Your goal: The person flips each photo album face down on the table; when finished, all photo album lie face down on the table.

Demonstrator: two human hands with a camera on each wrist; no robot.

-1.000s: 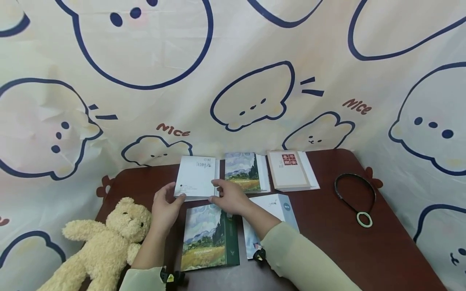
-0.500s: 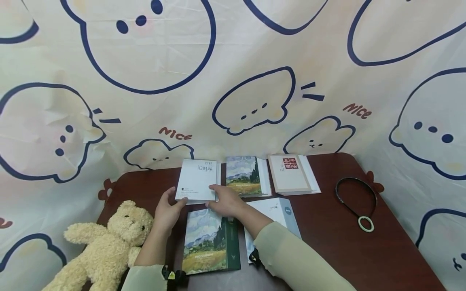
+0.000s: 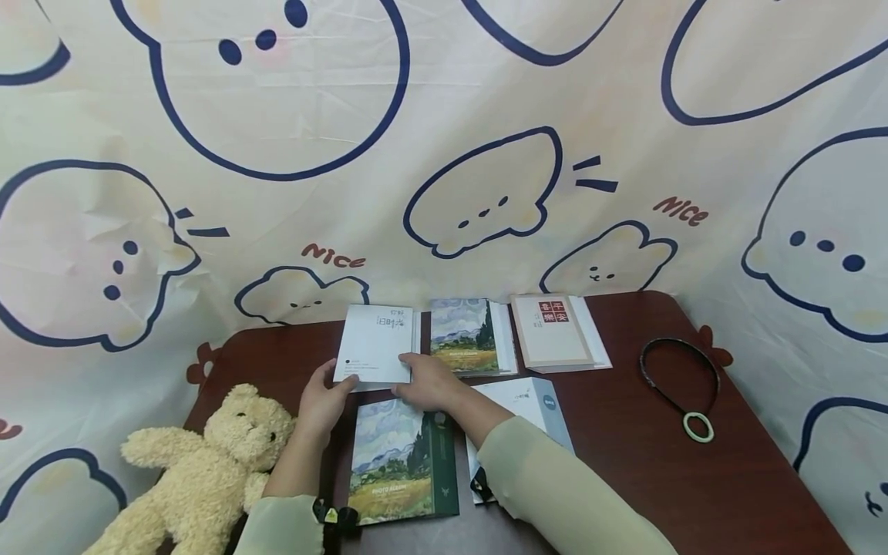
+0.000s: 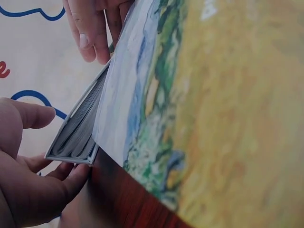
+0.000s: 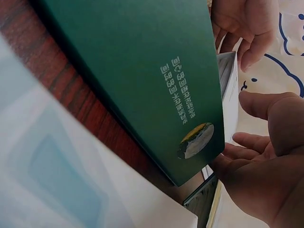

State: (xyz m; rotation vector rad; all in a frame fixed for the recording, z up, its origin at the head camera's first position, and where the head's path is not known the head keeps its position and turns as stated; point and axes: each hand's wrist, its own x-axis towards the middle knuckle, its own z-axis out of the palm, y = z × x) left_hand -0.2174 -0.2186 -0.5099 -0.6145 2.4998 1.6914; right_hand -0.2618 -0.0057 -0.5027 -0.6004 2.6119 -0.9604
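A white photo album lies on the far left of the dark red table, its front edge toward me. My left hand is at its near left corner. In the left wrist view, the left fingers touch the album's side, while the thumb stands off the cover. My right hand is at the near right corner. In the right wrist view, its fingers lie along the side with the thumb apart. A green photo album with a painted landscape lies just in front, below both hands.
At the back lie a landscape-covered album and a cream album. A pale blue album is partly under my right forearm. A teddy bear sits left; a black cord loop with a green ring lies right.
The head view has tilted up slightly since a second ago. My right forearm has shifted a little left. The white album stays in nearly the same place, both hands still at its near corners.
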